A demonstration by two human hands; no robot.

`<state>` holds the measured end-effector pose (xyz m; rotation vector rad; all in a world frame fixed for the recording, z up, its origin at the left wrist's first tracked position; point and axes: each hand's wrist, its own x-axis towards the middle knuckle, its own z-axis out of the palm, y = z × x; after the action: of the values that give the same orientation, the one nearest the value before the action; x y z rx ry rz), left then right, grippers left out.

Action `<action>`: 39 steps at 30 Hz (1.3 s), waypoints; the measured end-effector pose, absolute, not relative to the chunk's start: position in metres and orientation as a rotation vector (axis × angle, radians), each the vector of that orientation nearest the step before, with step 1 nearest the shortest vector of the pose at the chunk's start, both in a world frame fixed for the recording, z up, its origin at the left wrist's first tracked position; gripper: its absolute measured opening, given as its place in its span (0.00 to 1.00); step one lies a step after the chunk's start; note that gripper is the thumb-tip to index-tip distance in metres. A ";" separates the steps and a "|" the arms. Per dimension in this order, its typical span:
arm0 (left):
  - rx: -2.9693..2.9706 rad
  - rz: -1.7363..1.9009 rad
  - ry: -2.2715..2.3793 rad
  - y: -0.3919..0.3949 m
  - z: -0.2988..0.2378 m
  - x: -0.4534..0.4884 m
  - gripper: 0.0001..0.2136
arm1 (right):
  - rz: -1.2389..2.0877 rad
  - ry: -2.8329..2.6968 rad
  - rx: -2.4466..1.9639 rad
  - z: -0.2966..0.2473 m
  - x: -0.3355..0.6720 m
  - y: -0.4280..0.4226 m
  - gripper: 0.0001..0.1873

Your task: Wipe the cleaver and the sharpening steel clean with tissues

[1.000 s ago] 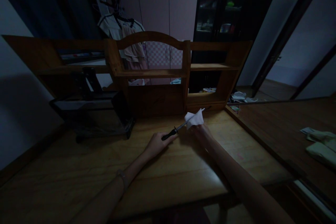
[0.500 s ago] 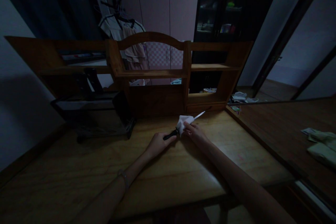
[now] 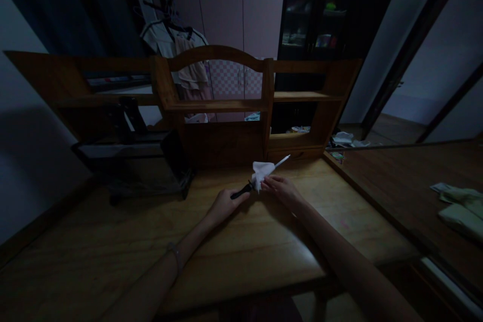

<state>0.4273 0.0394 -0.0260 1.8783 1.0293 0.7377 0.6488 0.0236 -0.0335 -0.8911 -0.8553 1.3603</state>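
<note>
My left hand (image 3: 225, 205) is closed around the black handle of a knife (image 3: 281, 161), holding it just above the wooden desk (image 3: 241, 251) with the blade pointing up and to the right. My right hand (image 3: 281, 188) pinches a crumpled white tissue (image 3: 260, 171) around the blade, close to the handle. The bare blade tip sticks out beyond the tissue toward the shelf. The room is dim.
A wooden hutch shelf (image 3: 222, 105) stands along the desk's back edge, right behind the knife tip. A dark stand with a tray (image 3: 124, 148) sits at the back left. Folded pale cloth (image 3: 458, 206) lies on a dark surface at the right.
My right hand slid the tissue down the blade from the tip toward the handle. The blade tip is now uncovered. My left hand kept its hold and barely moved.
</note>
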 end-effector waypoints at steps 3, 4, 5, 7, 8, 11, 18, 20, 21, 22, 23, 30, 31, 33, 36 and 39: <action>1.884 0.724 1.055 0.039 -0.024 0.428 0.27 | 1.267 -0.799 -0.912 -0.036 0.650 0.026 0.14; 1.885 0.712 1.059 0.039 -0.023 0.427 0.28 | 1.229 -0.777 -0.914 -0.037 0.651 0.027 0.14; 1.887 0.705 1.056 0.038 -0.022 0.427 0.28 | 1.194 -0.756 -0.913 -0.038 0.654 0.029 0.13; 1.895 0.707 1.039 0.037 -0.022 0.427 0.28 | 1.138 -0.718 -0.912 -0.040 0.661 0.032 0.12; 1.899 0.711 1.034 0.036 -0.022 0.427 0.28 | 1.116 -0.702 -0.914 -0.040 0.664 0.033 0.12; 1.916 0.714 1.044 0.035 -0.024 0.428 0.28 | 1.070 -0.667 -0.920 -0.041 0.672 0.036 0.10; 1.969 0.720 1.050 0.036 -0.028 0.429 0.28 | 1.209 -0.716 -0.898 -0.038 0.664 0.035 0.13; 1.985 0.709 1.060 0.036 -0.028 0.428 0.28 | 1.253 -0.735 -0.898 -0.040 0.662 0.034 0.16; 1.992 0.703 1.063 0.036 -0.028 0.428 0.28 | 1.264 -0.734 -0.909 -0.041 0.661 0.033 0.17; 1.999 0.700 1.065 0.036 -0.028 0.428 0.27 | 1.265 -0.724 -0.927 -0.043 0.661 0.033 0.18; 2.003 0.696 1.065 0.036 -0.028 0.428 0.27 | 1.257 -0.708 -0.947 -0.045 0.661 0.033 0.18; 2.029 0.674 1.064 0.035 -0.029 0.430 0.27 | 1.108 -0.659 -1.008 -0.049 0.662 0.035 0.19; 2.032 0.673 1.061 0.035 -0.029 0.430 0.27 | 1.089 -0.659 -1.025 -0.049 0.662 0.035 0.20; 2.032 0.669 1.061 0.036 -0.029 0.430 0.26 | 1.065 -0.669 -1.055 -0.047 0.661 0.034 0.22; 2.035 0.667 1.066 0.036 -0.029 0.431 0.27 | 1.051 -0.680 -1.056 -0.046 0.662 0.032 0.22; 2.034 0.677 1.065 0.035 -0.027 0.431 0.28 | 1.039 -0.641 -1.040 -0.046 0.665 0.033 0.21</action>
<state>0.4308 0.0345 -0.0275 2.0342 1.0654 0.6771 0.6646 0.0334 -0.0460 -1.0399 -0.6414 1.0390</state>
